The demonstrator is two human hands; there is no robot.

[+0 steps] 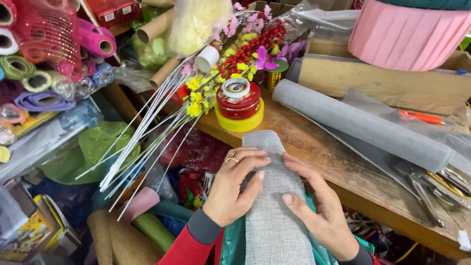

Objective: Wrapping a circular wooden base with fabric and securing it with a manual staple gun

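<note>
A folded strip of grey woven mesh fabric [272, 206] runs from the wooden table's edge down toward me. My left hand [234, 186], with a gold ring, lies on the strip's left side with fingers pressing flat across it. From the other side my right hand [316, 208] presses the strip, thumb and fingers on the fabric. Both hands touch the mesh just below its rounded far end [262, 139].
A grey mesh roll [363, 125] lies diagonally on the wooden table [343, 167]. Red and yellow ribbon spools [239, 105] stand behind the strip. White wire stems [147, 132] with artificial flowers lean left. Scissors and pliers [431, 184] lie at right, below an orange-handled tool [424, 118].
</note>
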